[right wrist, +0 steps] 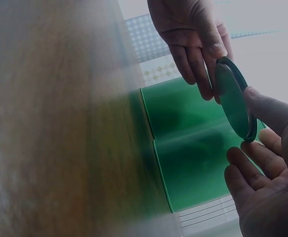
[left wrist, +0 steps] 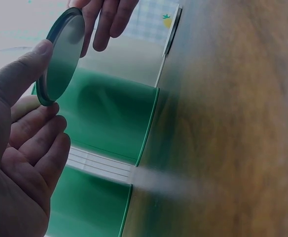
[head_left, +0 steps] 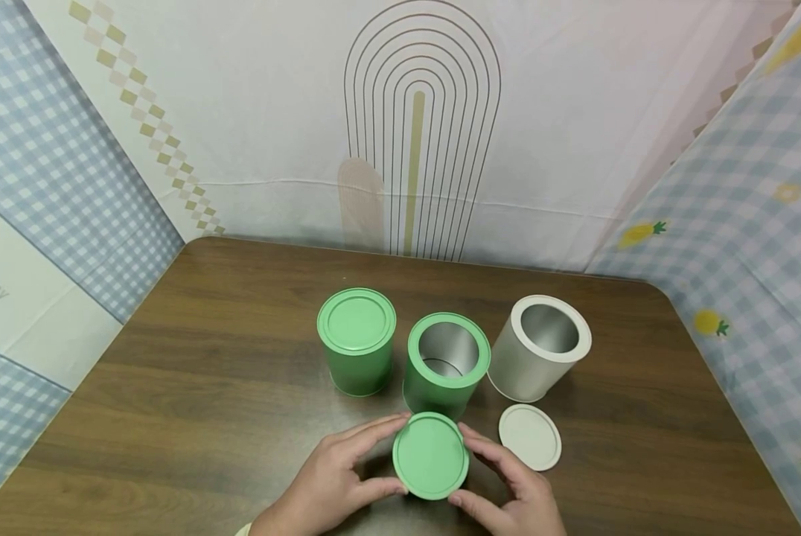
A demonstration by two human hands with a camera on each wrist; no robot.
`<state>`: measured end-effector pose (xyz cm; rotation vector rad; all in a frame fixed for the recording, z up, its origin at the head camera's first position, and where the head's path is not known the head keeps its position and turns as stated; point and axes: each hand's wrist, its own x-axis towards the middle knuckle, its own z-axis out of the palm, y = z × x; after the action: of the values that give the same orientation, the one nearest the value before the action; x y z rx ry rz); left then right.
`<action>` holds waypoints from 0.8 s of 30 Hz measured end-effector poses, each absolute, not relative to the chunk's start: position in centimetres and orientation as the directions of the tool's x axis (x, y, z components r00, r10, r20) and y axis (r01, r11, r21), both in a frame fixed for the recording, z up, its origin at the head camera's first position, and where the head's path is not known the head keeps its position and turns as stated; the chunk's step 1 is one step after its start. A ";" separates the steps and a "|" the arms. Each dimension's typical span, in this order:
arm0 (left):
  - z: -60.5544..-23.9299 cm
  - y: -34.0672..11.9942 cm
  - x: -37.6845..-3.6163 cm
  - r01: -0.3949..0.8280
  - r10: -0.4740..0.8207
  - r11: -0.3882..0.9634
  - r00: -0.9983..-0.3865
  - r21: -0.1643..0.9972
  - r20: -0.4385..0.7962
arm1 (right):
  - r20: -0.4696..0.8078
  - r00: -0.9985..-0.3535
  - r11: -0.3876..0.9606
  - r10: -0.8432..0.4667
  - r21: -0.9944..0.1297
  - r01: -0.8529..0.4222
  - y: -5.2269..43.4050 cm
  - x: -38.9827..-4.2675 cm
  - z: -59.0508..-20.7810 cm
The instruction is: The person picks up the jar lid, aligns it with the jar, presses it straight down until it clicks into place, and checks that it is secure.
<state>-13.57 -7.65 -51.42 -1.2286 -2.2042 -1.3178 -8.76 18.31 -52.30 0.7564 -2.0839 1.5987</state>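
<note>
Both hands hold a round green lid (head_left: 431, 455) by its edge, raised over the table in front of the cans. My left hand (head_left: 340, 469) grips its left side between thumb and fingers; my right hand (head_left: 511, 484) grips the right side the same way. In the left wrist view the lid (left wrist: 62, 57) is seen nearly edge-on, its shiny underside showing. Just behind it stands an open green can (head_left: 449, 361) with a bare metal inside. To its left is a second green can (head_left: 356, 339) with its lid on.
An open white can (head_left: 537, 346) stands to the right of the open green one. Its white lid (head_left: 530, 438) lies flat on the brown wooden table (head_left: 193, 387), close to my right hand. Patterned cloth (head_left: 273, 112) hangs behind the table and along both sides.
</note>
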 end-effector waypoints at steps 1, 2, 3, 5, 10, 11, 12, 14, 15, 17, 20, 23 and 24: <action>-51.4 -7.7 -13.6 0.789 0.519 0.214 -0.592 0.576 0.617 | 0.610 -0.774 0.198 -0.171 -0.748 -0.634 18.3 -8.7 -52.3; -51.4 -7.7 -13.6 0.789 0.519 0.212 -0.591 0.577 0.617 | 0.609 -0.775 0.196 -0.170 -0.750 -0.632 18.3 -8.7 -52.3; -51.4 -7.7 -13.6 0.789 0.519 0.211 -0.591 0.577 0.618 | 0.607 -0.777 0.193 -0.168 -0.752 -0.630 18.3 -8.7 -52.3; -51.4 -7.7 -13.6 0.789 0.519 0.207 -0.589 0.578 0.620 | 0.608 -0.776 0.187 -0.166 -0.754 -0.630 18.3 -8.7 -52.2; -51.4 -7.7 -13.6 0.790 0.515 0.197 -0.588 0.581 0.624 | 0.615 -0.771 0.174 -0.165 -0.751 -0.636 18.2 -8.7 -52.3; -51.4 -7.7 -13.6 0.790 0.514 0.194 -0.587 0.582 0.625 | 0.615 -0.771 0.175 -0.165 -0.751 -0.636 18.3 -8.7 -52.3; -51.4 -7.6 -13.6 0.790 0.513 0.192 -0.587 0.583 0.626 | 0.614 -0.772 0.177 -0.166 -0.752 -0.635 18.3 -8.7 -52.2; -51.4 -7.6 -13.6 0.790 0.511 0.187 -0.586 0.584 0.629 | 0.611 -0.774 0.183 -0.166 -0.752 -0.633 18.3 -8.6 -52.2; -51.4 -7.6 -13.6 0.790 0.511 0.186 -0.585 0.584 0.629 | 0.610 -0.775 0.185 -0.167 -0.752 -0.632 18.3 -8.6 -52.2; -51.4 -7.6 -13.6 0.791 0.511 0.184 -0.584 0.584 0.631 | 0.604 -0.779 0.192 -0.167 -0.755 -0.627 18.3 -8.6 -52.1; -51.4 -7.6 -13.6 0.793 0.511 0.180 -0.581 0.582 0.634 | 0.602 -0.781 0.198 -0.167 -0.755 -0.625 18.3 -8.6 -52.2; -51.5 -7.7 -13.6 0.796 0.509 0.176 -0.578 0.579 0.638 | 0.606 -0.778 0.198 -0.167 -0.752 -0.629 18.3 -8.6 -52.3; -51.5 -7.7 -13.6 0.798 0.508 0.174 -0.575 0.577 0.641 | 0.611 -0.774 0.194 -0.167 -0.749 -0.633 18.3 -8.6 -52.3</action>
<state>-13.63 -7.67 -51.49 -1.2469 -2.1532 -1.3573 -8.63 18.31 -52.34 0.7494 -2.0818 1.6060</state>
